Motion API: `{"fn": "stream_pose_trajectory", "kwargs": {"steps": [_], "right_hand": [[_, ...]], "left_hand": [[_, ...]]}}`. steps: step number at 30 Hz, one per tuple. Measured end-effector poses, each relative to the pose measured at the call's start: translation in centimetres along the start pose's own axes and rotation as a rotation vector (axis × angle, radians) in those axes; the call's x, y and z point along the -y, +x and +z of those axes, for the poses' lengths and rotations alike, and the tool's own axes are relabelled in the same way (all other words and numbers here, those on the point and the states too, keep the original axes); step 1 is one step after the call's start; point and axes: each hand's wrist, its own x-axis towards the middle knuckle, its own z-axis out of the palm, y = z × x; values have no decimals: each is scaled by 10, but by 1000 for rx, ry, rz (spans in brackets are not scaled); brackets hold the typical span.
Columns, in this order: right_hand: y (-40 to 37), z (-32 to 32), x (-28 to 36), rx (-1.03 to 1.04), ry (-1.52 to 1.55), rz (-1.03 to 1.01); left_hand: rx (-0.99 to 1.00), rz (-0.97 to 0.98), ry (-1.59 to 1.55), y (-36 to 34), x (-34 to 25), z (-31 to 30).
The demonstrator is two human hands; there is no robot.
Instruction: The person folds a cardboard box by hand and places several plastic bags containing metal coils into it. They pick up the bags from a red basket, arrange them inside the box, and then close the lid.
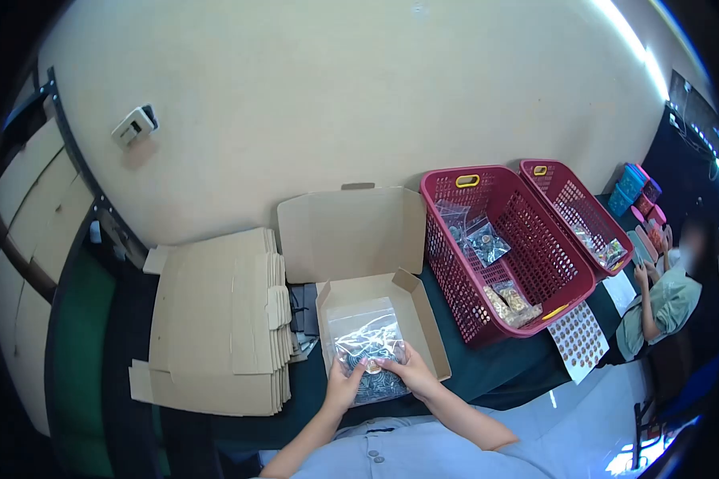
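My left hand (345,385) and my right hand (412,372) grip the two sides of a clear zip-top plastic bag (372,342). Dark grey, ring-like small pieces fill its lower part. Both thumbs press on the front of the bag, around a small round brownish spot between them. Behind and below it stands an open cardboard box (419,319), its lid (351,231) raised against the wall. The bag overlaps the box's tray in this view.
A stack of flat cardboard boxes (212,319) lies to the left. On the right are a maroon basket (447,279) with several plastic bags, a second maroon basket (559,172) and a sticker sheet (577,342). A person (659,307) sits at the far right.
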Motion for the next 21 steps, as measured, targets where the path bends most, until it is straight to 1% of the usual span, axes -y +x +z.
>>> {"fn": "stream_pose_trajectory", "kwargs": {"steps": [2, 3, 4, 6, 7, 8, 10, 11, 12, 14, 15, 16, 18, 19, 21], "right_hand": [[6, -4, -9, -15, 11, -22], [8, -6, -11, -22, 7, -29], [7, -7, -9, -28, 7, -40], [6, -9, -4, 83, -184, 26], [6, -5, -5, 62, -206, -17], [10, -10, -12, 63, -207, -17], [21, -13, -13, -31, -73, -27], [24, -18, -10, -123, -64, 28], [26, -21, -7, -119, -70, 27], [31, -28, -1, -47, 4, 32], [31, -31, -2, 13, -2, 26], [30, -32, -4, 15, -5, 20], [22, -29, -6, 202, -261, 20], [13, -17, 0, 178, -369, 36], [11, -13, -2, 155, -337, -2]], "left_hand": [[-6, -21, -15, 1, 4, -1], [29, 26, 67, -3, -3, 4], [41, 31, 67, -8, -13, 6], [148, -88, 231, -19, -28, 9], [165, -92, 207, -22, -15, 6], [164, -91, 206, -25, -13, 4], [269, -53, 259, -29, -17, 5], [302, -25, 319, -28, -11, 2], [298, -21, 315, -28, -7, 0], [312, -51, 187, -27, -2, -2], [229, 42, 131, -27, -5, 1], [231, 49, 130, -20, -6, -1], [73, -8, 21, -7, -5, -15], [78, -9, 22, -5, -10, -19], [35, 0, 193, 0, -22, -20]]}}
